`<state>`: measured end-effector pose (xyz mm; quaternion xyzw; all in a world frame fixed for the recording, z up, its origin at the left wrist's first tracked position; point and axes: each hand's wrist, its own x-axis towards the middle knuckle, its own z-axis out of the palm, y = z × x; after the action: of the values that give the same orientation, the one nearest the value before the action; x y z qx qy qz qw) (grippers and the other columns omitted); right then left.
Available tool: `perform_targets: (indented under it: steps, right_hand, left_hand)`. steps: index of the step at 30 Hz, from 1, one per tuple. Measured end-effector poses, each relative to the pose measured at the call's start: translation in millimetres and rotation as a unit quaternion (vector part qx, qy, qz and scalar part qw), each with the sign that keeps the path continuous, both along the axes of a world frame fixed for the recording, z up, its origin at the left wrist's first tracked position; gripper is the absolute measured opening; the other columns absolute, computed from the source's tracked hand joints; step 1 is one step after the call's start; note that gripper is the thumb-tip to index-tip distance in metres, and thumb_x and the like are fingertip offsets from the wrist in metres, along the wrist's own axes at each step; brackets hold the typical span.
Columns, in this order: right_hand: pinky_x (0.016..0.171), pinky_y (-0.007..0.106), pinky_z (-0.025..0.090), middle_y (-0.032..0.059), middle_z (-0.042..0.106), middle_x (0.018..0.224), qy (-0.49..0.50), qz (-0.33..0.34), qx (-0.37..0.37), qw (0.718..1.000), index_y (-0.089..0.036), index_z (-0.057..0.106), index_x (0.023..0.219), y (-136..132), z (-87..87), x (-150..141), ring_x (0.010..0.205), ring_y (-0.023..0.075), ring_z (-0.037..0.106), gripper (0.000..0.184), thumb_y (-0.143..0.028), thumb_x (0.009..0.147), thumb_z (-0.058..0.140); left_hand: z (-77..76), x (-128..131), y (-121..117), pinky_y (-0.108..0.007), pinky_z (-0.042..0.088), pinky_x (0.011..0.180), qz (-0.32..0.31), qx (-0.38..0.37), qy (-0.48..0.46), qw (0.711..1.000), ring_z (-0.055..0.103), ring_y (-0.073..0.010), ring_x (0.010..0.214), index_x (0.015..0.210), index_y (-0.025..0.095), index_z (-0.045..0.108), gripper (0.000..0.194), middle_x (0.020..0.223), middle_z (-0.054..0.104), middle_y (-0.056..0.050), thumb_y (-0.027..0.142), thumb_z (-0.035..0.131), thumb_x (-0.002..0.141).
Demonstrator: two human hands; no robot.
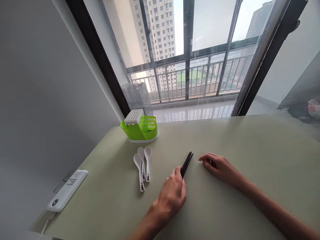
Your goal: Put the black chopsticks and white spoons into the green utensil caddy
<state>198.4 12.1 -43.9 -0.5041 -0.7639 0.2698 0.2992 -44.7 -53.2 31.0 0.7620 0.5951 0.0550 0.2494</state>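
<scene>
My left hand [172, 190] is closed around a bundle of black chopsticks [187, 163] at the middle of the table, their tips pointing away from me. My right hand [216, 165] rests on the tabletop to the right of the chopsticks, fingers loosely bent and holding nothing. Left of my left hand lie three white spoons [148, 163], bowls away from me, with small dark and red labels on their handles. Behind the spoons stands a green utensil holder [136, 132] with a white slotted top part and a white base.
A white power strip [68, 190] with a cable lies along the left edge of the pale green table [250, 140], by the grey wall. Beyond the far edge is a dark-framed glass door [98, 56] with a railed balcony behind it.
</scene>
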Motion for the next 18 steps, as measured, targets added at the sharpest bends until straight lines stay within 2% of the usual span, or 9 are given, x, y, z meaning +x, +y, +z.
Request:
perform_targets:
  steps: [5,9,11,14,18]
  right_hand:
    - [0.066,0.03,0.045,0.0019,0.07,0.091,0.001,-0.002,0.0,1.0,-0.025,0.07,0.105,-1,2.0,0,0.067,0.0162,0.057,0.029,-0.038,0.1,0.044]
    - [0.066,0.03,0.046,0.0009,0.07,0.09,0.002,-0.005,-0.003,1.0,-0.026,0.07,0.106,0,-0.1,1,0.066,0.0162,0.057,0.028,-0.038,0.099,0.045]
    - [0.065,0.03,0.045,0.0009,0.07,0.09,0.001,-0.007,-0.006,1.0,-0.027,0.07,0.106,1,-1.7,1,0.066,0.0163,0.056,0.028,-0.038,0.099,0.044]
    - [0.066,0.03,0.045,0.0015,0.07,0.089,0.004,-0.006,-0.009,1.0,-0.026,0.069,0.106,1,-2.4,1,0.065,0.0164,0.056,0.028,-0.039,0.099,0.045]
    - [0.066,0.031,0.045,0.0022,0.069,0.088,0.007,-0.002,-0.012,1.0,-0.025,0.069,0.105,1,-1.0,0,0.067,0.017,0.055,0.03,-0.04,0.1,0.044]
  left_hand:
    - [5.3,19,4,-0.033,0.054,0.079,0.001,-0.007,0.161,0.987,0.072,-0.0277,0.098,0.144,0.012,0.046,0.049,0.123,0.066,-0.016,0.012,0.049,0.095]
    - [2.5,36,10,-0.031,0.055,0.076,-0.012,0.023,0.236,0.971,0.073,-0.027,0.097,0.149,0.01,0.042,0.062,0.119,0.067,-0.017,0.002,0.053,0.089]
    - [0.4,40,12,-0.03,0.055,0.075,-0.019,0.027,0.251,0.967,0.074,-0.0267,0.096,0.145,0.011,0.046,0.057,0.116,0.068,-0.016,0.001,0.054,0.089]
    - [-1.7,41,13,-0.029,0.054,0.075,-0.023,0.024,0.258,0.966,0.074,-0.026,0.094,0.137,0.013,0.053,0.045,0.109,0.069,-0.014,0.011,0.058,0.092]
    - [-1.6,35,10,-0.032,0.052,0.078,-0.005,0.03,0.241,0.97,0.072,-0.0273,0.095,0.136,0.015,0.052,0.04,0.107,0.067,-0.015,0.022,0.056,0.097]
